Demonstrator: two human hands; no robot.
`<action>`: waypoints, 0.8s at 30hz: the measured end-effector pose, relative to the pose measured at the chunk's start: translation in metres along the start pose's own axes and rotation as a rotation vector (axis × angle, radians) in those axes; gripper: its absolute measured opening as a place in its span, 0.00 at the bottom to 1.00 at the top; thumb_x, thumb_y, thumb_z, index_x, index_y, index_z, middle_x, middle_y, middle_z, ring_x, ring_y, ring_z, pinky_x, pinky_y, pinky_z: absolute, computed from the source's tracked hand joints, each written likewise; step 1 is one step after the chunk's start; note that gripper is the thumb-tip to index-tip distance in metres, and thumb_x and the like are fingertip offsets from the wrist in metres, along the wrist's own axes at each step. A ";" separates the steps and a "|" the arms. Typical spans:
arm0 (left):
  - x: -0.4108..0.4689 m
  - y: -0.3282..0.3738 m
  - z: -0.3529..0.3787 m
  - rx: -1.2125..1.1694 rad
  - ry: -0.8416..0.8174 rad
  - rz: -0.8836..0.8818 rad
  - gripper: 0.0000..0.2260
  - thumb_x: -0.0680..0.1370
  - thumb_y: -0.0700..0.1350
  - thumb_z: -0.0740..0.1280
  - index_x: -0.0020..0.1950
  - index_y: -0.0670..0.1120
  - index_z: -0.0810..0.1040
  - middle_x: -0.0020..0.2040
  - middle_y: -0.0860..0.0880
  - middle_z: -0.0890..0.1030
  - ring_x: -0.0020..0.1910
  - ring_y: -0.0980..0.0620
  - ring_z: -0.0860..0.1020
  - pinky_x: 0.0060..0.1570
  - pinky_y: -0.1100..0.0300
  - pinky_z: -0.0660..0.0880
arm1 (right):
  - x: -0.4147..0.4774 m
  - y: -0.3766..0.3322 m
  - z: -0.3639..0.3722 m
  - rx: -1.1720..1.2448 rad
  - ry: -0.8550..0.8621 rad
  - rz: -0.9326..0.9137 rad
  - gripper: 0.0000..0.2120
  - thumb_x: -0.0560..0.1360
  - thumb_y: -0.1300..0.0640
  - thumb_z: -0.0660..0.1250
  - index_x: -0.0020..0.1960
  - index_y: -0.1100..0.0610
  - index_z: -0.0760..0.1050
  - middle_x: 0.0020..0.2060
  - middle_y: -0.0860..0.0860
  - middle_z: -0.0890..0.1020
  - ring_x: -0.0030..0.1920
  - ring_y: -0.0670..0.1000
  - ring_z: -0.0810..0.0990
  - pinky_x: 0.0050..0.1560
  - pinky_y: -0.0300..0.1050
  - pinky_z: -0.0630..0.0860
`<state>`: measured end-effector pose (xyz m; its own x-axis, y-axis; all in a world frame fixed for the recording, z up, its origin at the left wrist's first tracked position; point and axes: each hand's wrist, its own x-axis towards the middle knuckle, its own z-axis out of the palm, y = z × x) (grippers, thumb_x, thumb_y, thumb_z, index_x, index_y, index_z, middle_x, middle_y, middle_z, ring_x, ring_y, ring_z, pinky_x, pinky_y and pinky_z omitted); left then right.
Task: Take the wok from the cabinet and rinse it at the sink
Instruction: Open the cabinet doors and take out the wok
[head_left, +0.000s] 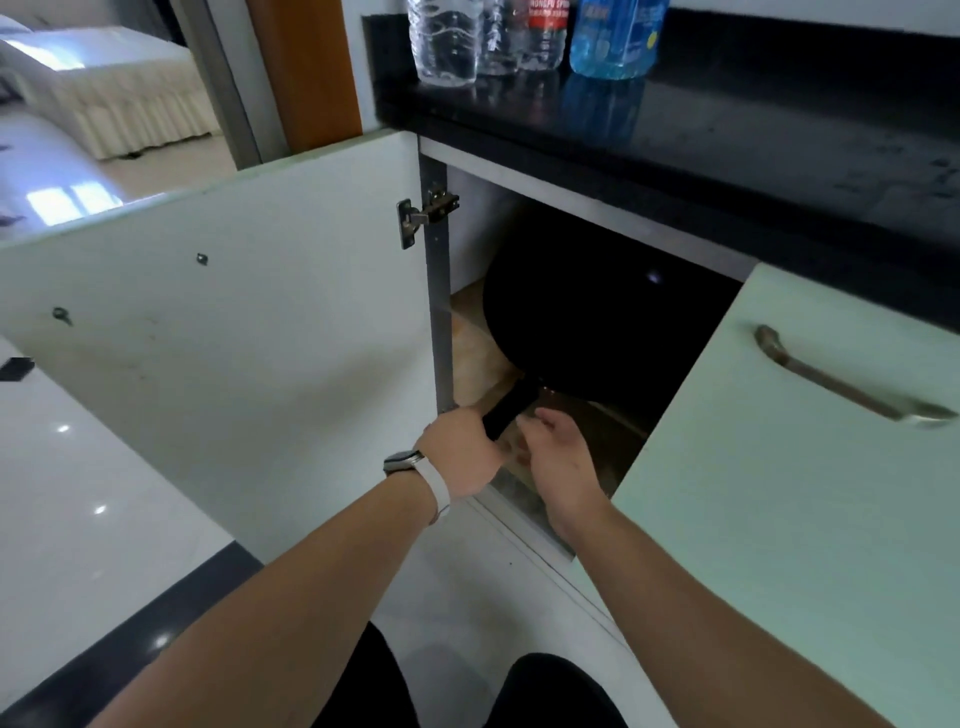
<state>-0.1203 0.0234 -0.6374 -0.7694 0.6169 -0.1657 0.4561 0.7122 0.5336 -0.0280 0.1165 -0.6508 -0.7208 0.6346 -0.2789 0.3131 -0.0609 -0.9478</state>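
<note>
A black wok (587, 322) rests inside the open lower cabinet, its bowl in shadow and its black handle (511, 408) pointing out toward me. My left hand (460, 452), with a watch on the wrist, is wrapped around the end of that handle. Just to the right of the handle my right hand (561, 460) hovers with fingers apart, holding nothing. The sink is out of view.
The left cabinet door (234, 322) stands swung wide open; the right door (810, 467) with a metal pull handle (841, 384) is partly open. Above runs a black countertop (753, 135) carrying clear water bottles (447, 41) and a blue bottle (613, 36). White glossy floor lies left.
</note>
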 end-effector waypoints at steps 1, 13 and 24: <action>-0.001 0.001 0.002 0.033 -0.004 0.035 0.05 0.71 0.51 0.61 0.38 0.52 0.68 0.36 0.48 0.77 0.36 0.43 0.79 0.33 0.56 0.74 | 0.007 0.004 0.002 0.149 -0.028 0.049 0.16 0.80 0.50 0.64 0.66 0.52 0.73 0.51 0.47 0.82 0.54 0.49 0.81 0.51 0.41 0.77; -0.020 0.007 0.011 -0.043 0.040 0.120 0.13 0.74 0.43 0.66 0.40 0.54 0.62 0.33 0.55 0.70 0.30 0.51 0.71 0.24 0.68 0.62 | 0.038 0.010 0.000 1.024 -0.323 0.244 0.23 0.78 0.53 0.67 0.70 0.62 0.71 0.57 0.61 0.78 0.59 0.60 0.77 0.71 0.58 0.70; -0.048 -0.006 0.017 -0.069 0.187 -0.049 0.11 0.77 0.56 0.65 0.44 0.50 0.73 0.35 0.49 0.78 0.33 0.48 0.77 0.31 0.56 0.70 | 0.027 0.003 0.006 1.074 -0.357 0.286 0.22 0.79 0.50 0.62 0.66 0.64 0.72 0.59 0.61 0.76 0.62 0.63 0.77 0.68 0.59 0.72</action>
<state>-0.0788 -0.0049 -0.6469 -0.8627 0.5042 -0.0393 0.3890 0.7113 0.5855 -0.0504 0.1291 -0.6621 -0.8950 0.2501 -0.3693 -0.0691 -0.8957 -0.4392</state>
